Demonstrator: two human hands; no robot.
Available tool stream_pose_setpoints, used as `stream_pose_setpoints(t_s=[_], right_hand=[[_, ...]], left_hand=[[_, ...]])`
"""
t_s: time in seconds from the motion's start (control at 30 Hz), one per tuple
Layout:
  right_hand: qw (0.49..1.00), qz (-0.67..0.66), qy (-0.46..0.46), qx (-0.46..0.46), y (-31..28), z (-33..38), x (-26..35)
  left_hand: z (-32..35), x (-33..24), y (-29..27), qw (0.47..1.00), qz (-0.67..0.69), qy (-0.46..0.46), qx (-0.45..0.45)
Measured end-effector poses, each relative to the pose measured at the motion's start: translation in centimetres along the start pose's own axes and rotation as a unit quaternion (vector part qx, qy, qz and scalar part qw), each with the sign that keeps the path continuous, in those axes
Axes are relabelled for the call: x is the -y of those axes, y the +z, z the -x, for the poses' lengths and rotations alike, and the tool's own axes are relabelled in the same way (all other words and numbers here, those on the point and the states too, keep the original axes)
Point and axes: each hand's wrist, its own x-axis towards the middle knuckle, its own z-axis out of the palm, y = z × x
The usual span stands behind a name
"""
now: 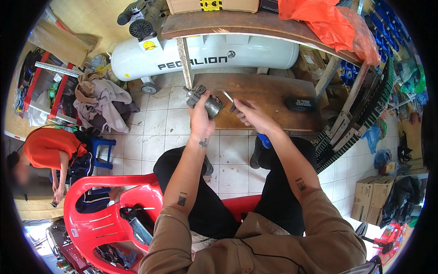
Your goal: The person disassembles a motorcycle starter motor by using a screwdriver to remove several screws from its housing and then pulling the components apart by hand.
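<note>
My left hand [199, 114] is wrapped round a small metal motor-like part [212, 108], grey and cylindrical with a bracketed end. It is held up over the near left edge of a low wooden bench. My right hand [251, 114] is closed on a slim rod-like tool [228, 96] whose pale tip points toward the metal part, a small gap apart. Under the right wrist shows a blue piece [263, 140], roughly in line with the rod; whether it is the tool's handle I cannot tell.
A black case [300, 103] lies on the low bench [269, 86], below a wooden shelf [255, 23]. Behind stands a white compressor tank [137, 59]. At left, another person in an orange shirt [50, 146] bends near a blue stool [104, 150]. A red chair [82, 196] is beside me.
</note>
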Motion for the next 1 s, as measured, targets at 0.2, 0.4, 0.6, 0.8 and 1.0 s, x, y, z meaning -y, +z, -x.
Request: stream_pose_setpoints(t_s=[0.2,0.4,0.6,0.8,1.0], right_hand=[[0.938,0.235,-0.2,-0.155,0.7,0.4,0.6],[0.933,0.246,-0.2,-0.172,1.2,0.7,0.4],[0.929,0.262,-0.196,-0.174,0.9,1.0,1.1],[0.922,0.263,-0.217,-0.183,0.1,0.5,0.4],[0.909,0.274,-0.247,-0.197,0.2,0.1,-0.2]], left_hand=[[1.3,1.0,0.6,0.996,-0.074,-0.035,0.026],[2.1,3.3,0.5,0.99,-0.053,-0.125,0.031],[1.9,3.0,0.3,0.981,-0.004,-0.182,0.063],[2.5,1.6,1.2,0.966,-0.002,-0.248,0.071],[2.5,2.0,1.2,0.97,0.001,-0.229,0.076]])
